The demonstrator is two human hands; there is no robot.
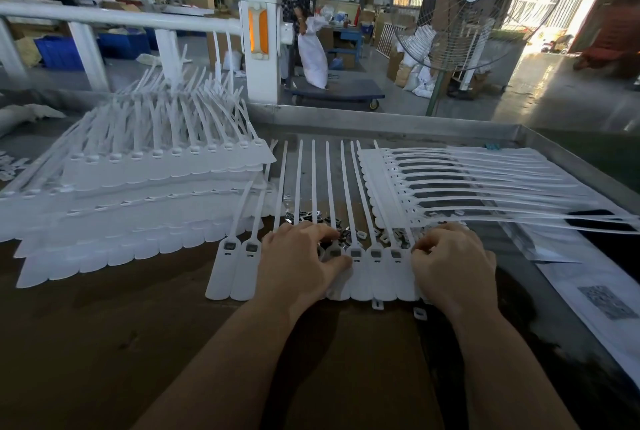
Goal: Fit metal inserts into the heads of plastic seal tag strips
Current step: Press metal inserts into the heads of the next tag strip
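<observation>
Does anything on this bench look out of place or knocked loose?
Yes, slightly. Two small white clips lie alone on the brown bench, nearer the person than the row of tags, away from the insert pile beyond the hands. The tag sheet on the right lies crosswise to that row.

**Two bare hands working low in the middle of the frame**

Both forearms are reaching up from the bottom edge. The left hand (298, 263) is lying palm down, fingers spread and lightly bent, thumb stretching right. The right hand (453, 267) is curling, fingertips tucked in toward the left.
</observation>
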